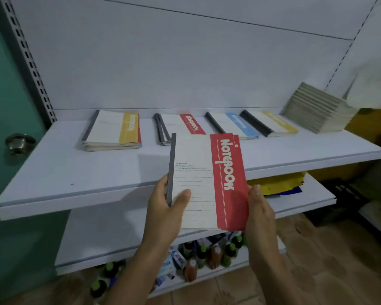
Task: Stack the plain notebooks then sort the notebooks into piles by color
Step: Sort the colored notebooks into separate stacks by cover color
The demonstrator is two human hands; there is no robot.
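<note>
The person is holding red notebooks (209, 183) above the shelf (53, 179): left hand (166, 208) pinching the spine edge, right hand (259, 208) gripping the red edge. They look light and floppy, best supported along both long edges.

both hands held a red notebook (207, 183) above the front edge of the top shelf (53, 172), with a second red cover edge peeking out behind it. the left hand (165, 208) gripped the grey spine, thumb on the lined cover; the right hand (260, 208) held the red edge. along the shelf's back edge lay, from the left, a yellow pile (112, 130), a red pile (180, 126), a blue pile (235, 125) and a second yellow pile (271, 124), the last two just beside each other. a tall stack of plain notebooks (317, 108) sat at the back right corner. bottles (207, 254) crowded the lowest shelf, and a metal doorknob (19, 143) showed on the green door at left.
</note>
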